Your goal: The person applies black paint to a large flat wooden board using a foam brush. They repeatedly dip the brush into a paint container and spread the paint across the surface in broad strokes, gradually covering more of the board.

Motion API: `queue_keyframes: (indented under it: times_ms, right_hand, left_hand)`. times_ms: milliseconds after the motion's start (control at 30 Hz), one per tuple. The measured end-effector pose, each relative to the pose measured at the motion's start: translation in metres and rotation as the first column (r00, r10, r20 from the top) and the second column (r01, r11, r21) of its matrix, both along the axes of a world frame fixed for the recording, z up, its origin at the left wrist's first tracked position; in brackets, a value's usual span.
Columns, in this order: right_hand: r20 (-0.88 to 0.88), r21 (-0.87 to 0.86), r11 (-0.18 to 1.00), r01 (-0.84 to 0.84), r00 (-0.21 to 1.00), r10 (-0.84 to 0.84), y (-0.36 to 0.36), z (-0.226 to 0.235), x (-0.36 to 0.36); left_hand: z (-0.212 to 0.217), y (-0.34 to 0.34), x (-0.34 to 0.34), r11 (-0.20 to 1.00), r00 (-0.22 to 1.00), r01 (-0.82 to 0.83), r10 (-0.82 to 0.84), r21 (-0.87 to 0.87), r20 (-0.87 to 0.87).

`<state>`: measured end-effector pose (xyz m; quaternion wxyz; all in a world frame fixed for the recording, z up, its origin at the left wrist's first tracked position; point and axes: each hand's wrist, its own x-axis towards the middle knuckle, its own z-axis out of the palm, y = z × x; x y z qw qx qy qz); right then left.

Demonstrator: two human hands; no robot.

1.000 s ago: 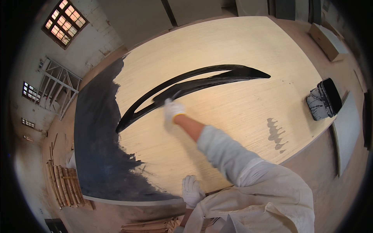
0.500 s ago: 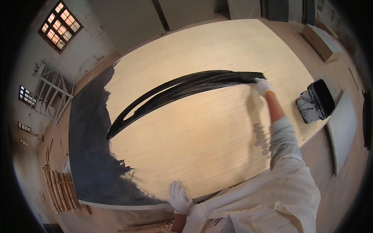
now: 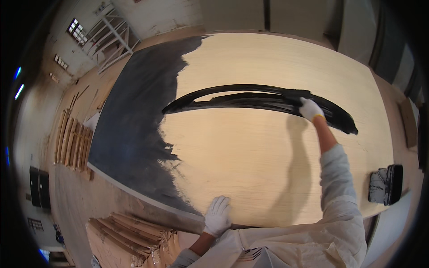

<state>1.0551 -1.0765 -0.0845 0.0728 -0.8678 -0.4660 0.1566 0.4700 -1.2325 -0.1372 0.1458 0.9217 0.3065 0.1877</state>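
Since the earlier frame, the black paint band [image 3: 246,100] has grown longer rightward. It lies on the pale board [image 3: 237,152], long axis left to right, ahead of the left hand [image 3: 218,216], whose fingers rest flat, extended. The right hand [image 3: 311,110], nearer, covers part; its grip I cannot tell.

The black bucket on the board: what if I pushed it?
The bucket could be slippery: dark smears coat its side. It stands near the edge of the board, so pushing outward might tip it off. Its boxy shape probably won't roll.
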Motion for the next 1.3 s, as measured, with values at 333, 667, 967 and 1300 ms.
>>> queue_keyframes:
  times_ms: [333, 667, 967, 1300]
  right_hand:
    - [-0.131, -0.031, 0.994, -0.107, 0.986, 0.102, 0.313, -0.019, -0.287]
    - [0.013, -0.157, 0.831, -0.533, 0.840, 0.542, 0.278, 0.026, -0.363]
    - [0.146, 0.001, 0.958, -0.288, 0.948, 0.284, 0.366, 0.025, -0.277]
    - [0.216, 0.071, 0.927, -0.368, 0.913, 0.346, 0.395, -0.008, -0.220]
  left_hand:
    - [-0.039, 0.009, -0.006, 0.977, 0.977, 0.192, -0.181, -0.097, 0.109]
    - [-0.054, 0.005, -0.009, 0.988, 0.977, 0.151, -0.144, -0.029, 0.157]
    - [-0.050, 0.014, -0.013, 0.888, 0.872, 0.460, -0.453, -0.003, -0.185]
    - [-0.063, 0.022, -0.020, 0.951, 0.944, 0.306, -0.296, -0.053, 0.145]
